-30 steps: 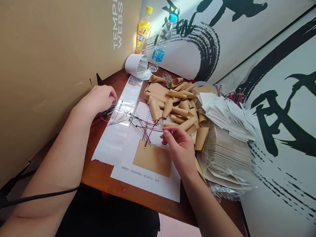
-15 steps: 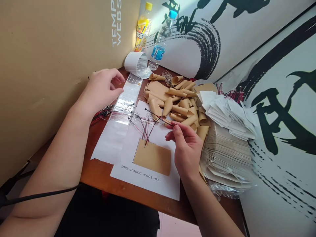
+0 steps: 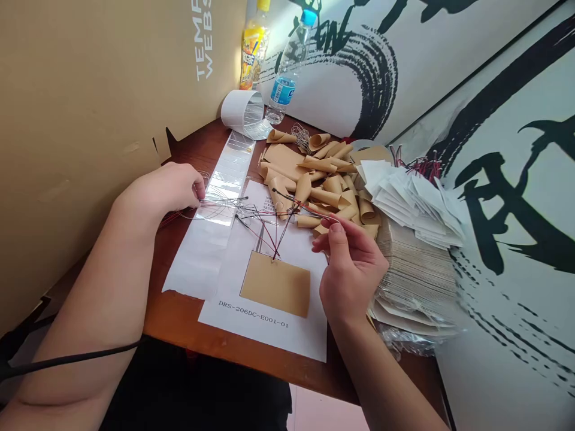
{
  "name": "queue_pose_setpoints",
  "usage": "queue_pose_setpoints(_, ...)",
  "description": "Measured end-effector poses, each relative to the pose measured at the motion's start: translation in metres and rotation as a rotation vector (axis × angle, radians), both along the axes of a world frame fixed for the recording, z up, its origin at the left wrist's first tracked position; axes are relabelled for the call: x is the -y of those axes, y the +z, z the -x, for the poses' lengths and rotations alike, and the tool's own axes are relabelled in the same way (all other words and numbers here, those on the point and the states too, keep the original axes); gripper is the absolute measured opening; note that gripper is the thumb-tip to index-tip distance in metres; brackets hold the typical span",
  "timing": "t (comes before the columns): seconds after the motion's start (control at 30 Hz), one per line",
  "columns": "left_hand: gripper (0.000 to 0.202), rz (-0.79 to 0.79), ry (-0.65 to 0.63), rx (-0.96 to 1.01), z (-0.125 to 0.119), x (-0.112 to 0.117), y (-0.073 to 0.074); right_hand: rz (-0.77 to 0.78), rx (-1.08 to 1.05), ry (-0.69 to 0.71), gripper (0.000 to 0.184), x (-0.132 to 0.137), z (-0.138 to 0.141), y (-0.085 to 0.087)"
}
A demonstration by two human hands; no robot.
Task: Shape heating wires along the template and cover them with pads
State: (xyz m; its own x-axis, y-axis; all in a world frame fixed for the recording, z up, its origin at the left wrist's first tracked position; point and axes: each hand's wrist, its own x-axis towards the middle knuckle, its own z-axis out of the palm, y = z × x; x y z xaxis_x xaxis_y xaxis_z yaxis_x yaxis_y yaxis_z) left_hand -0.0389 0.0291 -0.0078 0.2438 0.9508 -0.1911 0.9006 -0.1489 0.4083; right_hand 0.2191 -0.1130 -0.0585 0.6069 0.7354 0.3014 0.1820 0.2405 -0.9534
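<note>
Shows thin red and black flexible wires (image 3: pixel 296 202), pinched between thumb and fingers of the right hand (image 3: pixel 353 269), slanting leftward to a small black tip. Also shows fine loose wires (image 3: pixel 220 203), tangled and looped, reaching the left hand (image 3: pixel 173 185), with the grip there unclear. Includes further dark and red strands (image 3: pixel 286 232), crossing at angles over a white printed paper sheet (image 3: pixel 305 338).

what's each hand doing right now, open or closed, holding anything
Left hand: curled at thin, pale, looped wires; whether it grips them cannot be told.
Right hand: closed, pinching thin black-and-red insulated wires.
</note>
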Motion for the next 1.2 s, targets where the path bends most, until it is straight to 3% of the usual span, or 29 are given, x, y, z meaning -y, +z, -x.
queue_pose_setpoints(0.1, 0.010, 0.031, 0.058, -0.063, -0.003, 0.004, 0.011, -0.027, -0.006, -0.023, 0.024, 0.001, 0.002, 0.002)
queue_pose_setpoints(0.23, 0.018, -0.110, 0.010, 0.184, -0.014, 0.012, 0.025, -0.069, -0.015, -0.015, 0.022, 0.003, 0.003, 0.004)
queue_pose_setpoints(0.33, 0.021, -0.060, -0.035, 0.406, -0.027, 0.018, 0.027, -0.014, -0.019, 0.043, 0.024, 0.004, 0.002, 0.003)
queue_pose_setpoints(0.5, 0.016, 0.108, -0.082, 0.655, -0.046, 0.021, 0.017, 0.258, -0.133, 0.263, 0.036, 0.002, 0.002, 0.001)
queue_pose_setpoints(0.57, 0.018, 0.271, -0.169, 0.558, -0.048, 0.020, 0.013, 0.400, -0.093, 0.326, 0.046, 0.001, 0.003, 0.001)
queue_pose_setpoints(0.63, 0.022, 0.384, -0.217, 0.396, -0.050, 0.019, 0.010, 0.482, 0.048, 0.304, 0.049, 0.000, 0.002, -0.001)
queue_pose_setpoints(0.73, 0.026, 0.341, -0.133, 0.291, -0.054, 0.021, 0.008, 0.540, 0.243, 0.213, 0.046, -0.002, -0.002, -0.004)
queue_pose_setpoints(0.83, 0.025, 0.201, -0.055, 0.266, -0.062, 0.025, 0.004, 0.622, 0.238, 0.226, 0.048, -0.004, -0.005, -0.006)
queue_pose_setpoints(1.03, 0.023, 0.304, -0.239, 0.389, -0.079, 0.030, -0.013, 0.585, -0.074, 0.426, 0.071, -0.007, 0.000, -0.004)
queue_pose_setpoints(1.2, 0.029, 0.387, -0.327, 0.564, -0.089, 0.040, -0.024, 0.579, 0.056, 0.458, 0.086, -0.014, 0.004, -0.011)
